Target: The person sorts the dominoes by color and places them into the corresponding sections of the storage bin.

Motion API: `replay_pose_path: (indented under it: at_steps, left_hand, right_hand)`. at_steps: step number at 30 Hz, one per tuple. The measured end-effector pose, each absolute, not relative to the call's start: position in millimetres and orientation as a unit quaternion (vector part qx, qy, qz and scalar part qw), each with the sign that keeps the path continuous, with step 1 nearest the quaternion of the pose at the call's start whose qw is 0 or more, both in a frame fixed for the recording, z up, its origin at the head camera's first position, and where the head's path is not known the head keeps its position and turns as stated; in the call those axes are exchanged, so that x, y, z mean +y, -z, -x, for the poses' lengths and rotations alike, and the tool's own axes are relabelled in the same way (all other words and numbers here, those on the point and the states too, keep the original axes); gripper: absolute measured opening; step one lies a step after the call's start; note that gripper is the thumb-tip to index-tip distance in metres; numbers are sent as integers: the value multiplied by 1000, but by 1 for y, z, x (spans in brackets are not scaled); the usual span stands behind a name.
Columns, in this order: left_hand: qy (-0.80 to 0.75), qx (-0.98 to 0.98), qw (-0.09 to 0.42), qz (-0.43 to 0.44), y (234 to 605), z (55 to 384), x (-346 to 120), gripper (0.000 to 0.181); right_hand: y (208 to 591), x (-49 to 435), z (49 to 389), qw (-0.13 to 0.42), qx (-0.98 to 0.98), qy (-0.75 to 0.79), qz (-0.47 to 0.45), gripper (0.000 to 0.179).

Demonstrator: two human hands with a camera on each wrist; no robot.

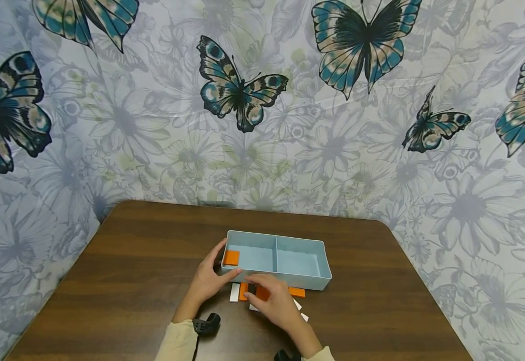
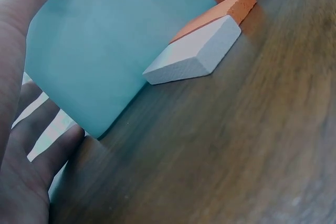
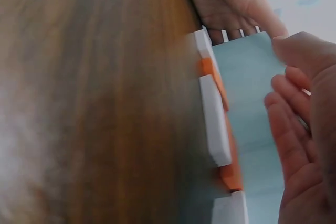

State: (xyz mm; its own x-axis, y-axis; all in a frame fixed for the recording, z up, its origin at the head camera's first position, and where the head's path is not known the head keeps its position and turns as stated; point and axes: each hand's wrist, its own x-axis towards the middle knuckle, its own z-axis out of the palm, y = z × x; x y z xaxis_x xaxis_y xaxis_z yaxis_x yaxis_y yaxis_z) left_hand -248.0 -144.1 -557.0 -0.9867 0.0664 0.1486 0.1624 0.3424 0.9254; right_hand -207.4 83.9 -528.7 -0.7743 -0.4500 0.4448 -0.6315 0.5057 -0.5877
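A light blue two-compartment box (image 1: pixel 304 280) sits on the table. My left hand (image 1: pixel 208 278) holds its left end, with the thumb at the front wall and the fingers around the side. In the left compartment lies an orange tile (image 1: pixel 231 257), against the left wall. My right hand (image 1: pixel 273 301) hovers in front of the box, fingers loosely bent, with nothing visible in its grasp. Below it, along the front wall, lie several white and orange tiles, among them a white tile (image 2: pixel 191 51) and an orange tile (image 1: pixel 297 292). The right hand partly hides this row.
The brown wooden table (image 1: pixel 379 311) has rounded far corners. Behind it hangs a cloth (image 1: pixel 249 165) printed with butterflies and flowers. A black wrist strap (image 1: pixel 207 324) is on the left wrist. The right compartment (image 1: pixel 300 255) has a bare floor.
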Motion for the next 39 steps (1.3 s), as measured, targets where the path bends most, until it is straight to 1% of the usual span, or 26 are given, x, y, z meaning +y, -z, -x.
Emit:
replay_pose_path:
  at_steps: [5, 13, 18, 24, 30, 34, 39]
  left_hand:
    - [569, -819, 40, 66, 556, 247, -144, 90]
    - [572, -816, 46, 72, 556, 246, -144, 91]
    - [574, -815, 41, 66, 556, 247, -144, 91]
    - [575, -815, 36, 65, 556, 247, -145, 91]
    - [575, -814, 40, 70, 556, 246, -143, 90]
    - [574, -814, 41, 76, 555, 246, -143, 90]
    - [575, -814, 34, 71, 555, 247, -144, 91]
  right_hand:
    - [533, 83, 205, 86, -884, -360, -287, 36]
    - [539, 83, 204, 61, -898, -334, -279, 36]
    - [541, 82, 203, 56, -903, -326, -273, 33]
    - [542, 82, 201, 67, -899, -332, -277, 28]
    - [544, 84, 199, 73, -894, -344, -278, 33]
    - [545, 85, 200, 61, -902, -327, -275, 39]
    - [545, 85, 200, 45, -909, -309, -277, 42]
